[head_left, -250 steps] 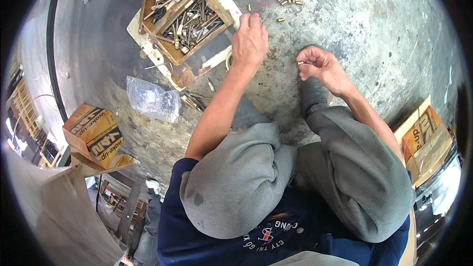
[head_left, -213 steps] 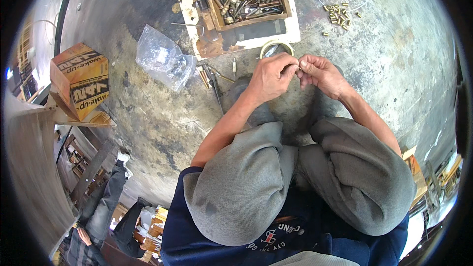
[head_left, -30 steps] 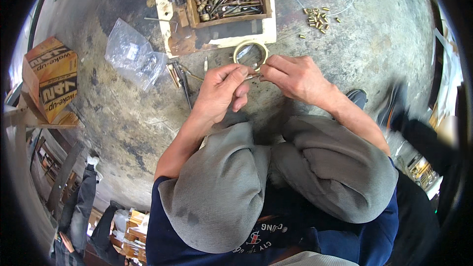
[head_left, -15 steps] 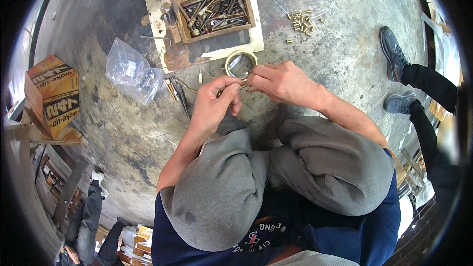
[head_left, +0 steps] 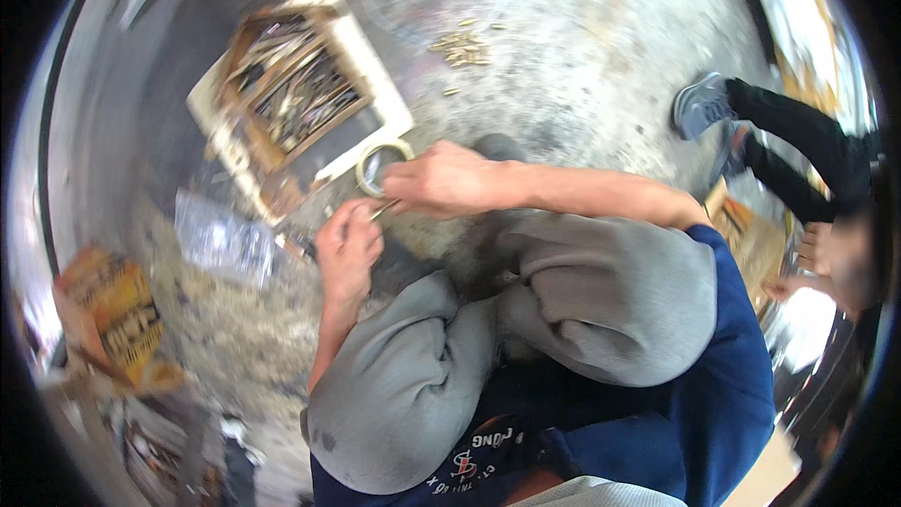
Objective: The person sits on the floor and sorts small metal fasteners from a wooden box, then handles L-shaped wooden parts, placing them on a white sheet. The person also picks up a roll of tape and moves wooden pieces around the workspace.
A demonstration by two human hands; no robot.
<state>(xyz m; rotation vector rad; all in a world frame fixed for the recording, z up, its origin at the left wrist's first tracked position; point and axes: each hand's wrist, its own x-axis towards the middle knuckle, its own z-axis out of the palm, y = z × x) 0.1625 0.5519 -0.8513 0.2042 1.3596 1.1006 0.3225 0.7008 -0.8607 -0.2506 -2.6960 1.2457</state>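
My left hand (head_left: 345, 242) is closed in a pinch on one end of a short, thin brass-coloured piece (head_left: 383, 209). Its other end runs into the closed fingers of my right hand (head_left: 441, 178); motion blur hides its exact kind. Just beyond the right fingertips a cream-coloured ring like a roll of tape (head_left: 362, 172) lies on the floor, partly covered by that hand. Beyond both hands, a divided wooden box (head_left: 286, 70) full of dark and brassy metal bits or bolts sits on a stained white board (head_left: 374, 52).
Small brass cylinders (head_left: 462, 49) lie heaped on the concrete floor, a few apart from the heap. To the left are a clear plastic bag (head_left: 223, 240) and an orange cardboard box (head_left: 114, 314). Another person's shoe (head_left: 702, 105) and hand (head_left: 777, 287) show at the right.
The whole view has swung and blurred, so the wooden box and brass heap sit further left. Both my hands stay together on the thin piece. The other person's hand now shows at right.
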